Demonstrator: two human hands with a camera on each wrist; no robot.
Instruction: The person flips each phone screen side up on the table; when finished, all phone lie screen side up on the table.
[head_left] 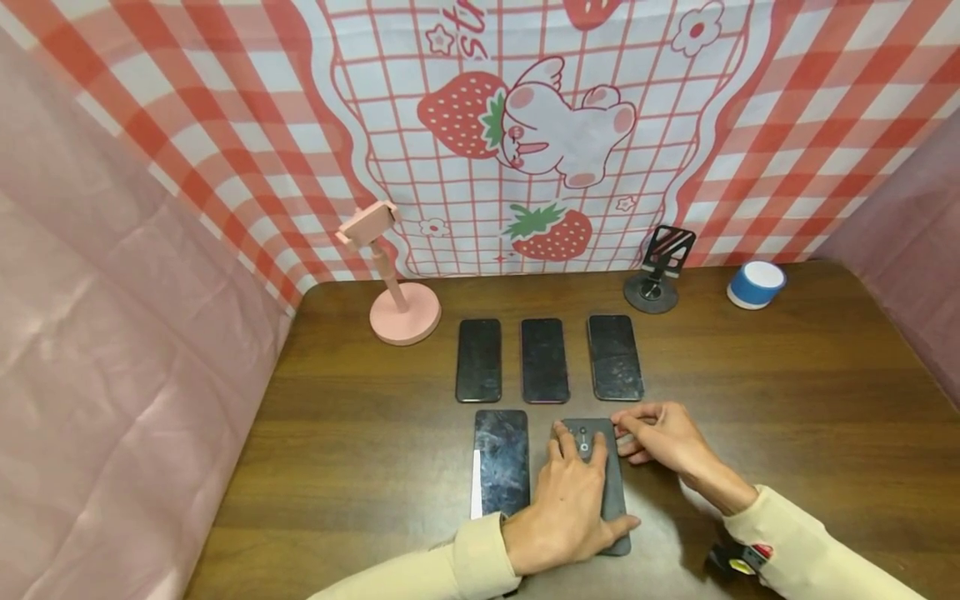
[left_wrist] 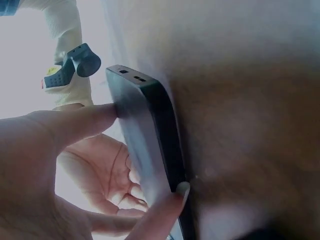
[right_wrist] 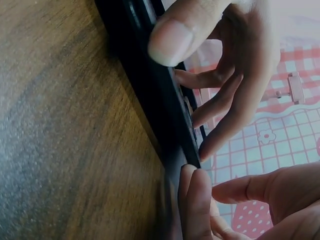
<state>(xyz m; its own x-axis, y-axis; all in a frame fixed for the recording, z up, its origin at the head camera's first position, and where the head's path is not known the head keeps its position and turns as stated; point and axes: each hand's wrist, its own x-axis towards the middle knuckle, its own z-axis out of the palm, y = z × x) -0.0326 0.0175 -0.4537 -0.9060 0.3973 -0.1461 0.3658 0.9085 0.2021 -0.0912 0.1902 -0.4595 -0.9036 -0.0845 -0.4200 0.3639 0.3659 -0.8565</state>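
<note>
A dark grey phone (head_left: pixel 613 492) lies back side up on the table, its camera strip facing up near the far end. My left hand (head_left: pixel 562 504) spans it from above, fingertips on the back and edges and the thumb across its right side. In the left wrist view, one finger bends over the side of the phone (left_wrist: pixel 145 135). At the phone's far right corner, my right hand (head_left: pixel 663 437) has its thumb and forefinger drawn together. These fingertips (right_wrist: pixel 199 190) meet at the phone's edge; whether anything small sits between them is hidden.
Left of the hands lies another phone (head_left: pixel 501 462), screen up. Behind are three more dark phones, left (head_left: pixel 479 360), middle (head_left: pixel 545 360) and right (head_left: pixel 615 358). Along the back stand a pink phone stand (head_left: pixel 405 312), a black folding stand (head_left: pixel 651 292) and a blue-white cylinder (head_left: pixel 756 286).
</note>
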